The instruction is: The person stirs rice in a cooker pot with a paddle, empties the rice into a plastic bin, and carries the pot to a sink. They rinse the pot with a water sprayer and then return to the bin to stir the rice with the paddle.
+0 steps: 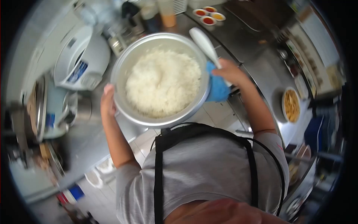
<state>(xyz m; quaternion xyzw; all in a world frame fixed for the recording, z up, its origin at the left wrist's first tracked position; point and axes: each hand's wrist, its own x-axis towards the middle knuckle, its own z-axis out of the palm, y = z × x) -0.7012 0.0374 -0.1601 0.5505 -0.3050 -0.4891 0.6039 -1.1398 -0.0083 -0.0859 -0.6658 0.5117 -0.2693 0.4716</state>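
A large round metal pot (118, 71) full of white rice (164, 80) is held up in front of my chest. My left hand (108, 100) grips the pot's left rim, its fingers partly hidden by the pot. At the right side, my right hand (229, 72) holds a white rice paddle (203, 43), which points up and away beside the rim. A blue cloth (217, 87) lies between that hand and the pot's wall.
White rice cooker body (82, 56) at the upper left; metal container (80, 106) below it. Small sauce cups (208, 20) stand at the top, near an orange-filled container (167, 18). A bowl of fries (291, 105) is on the right counter (266, 80).
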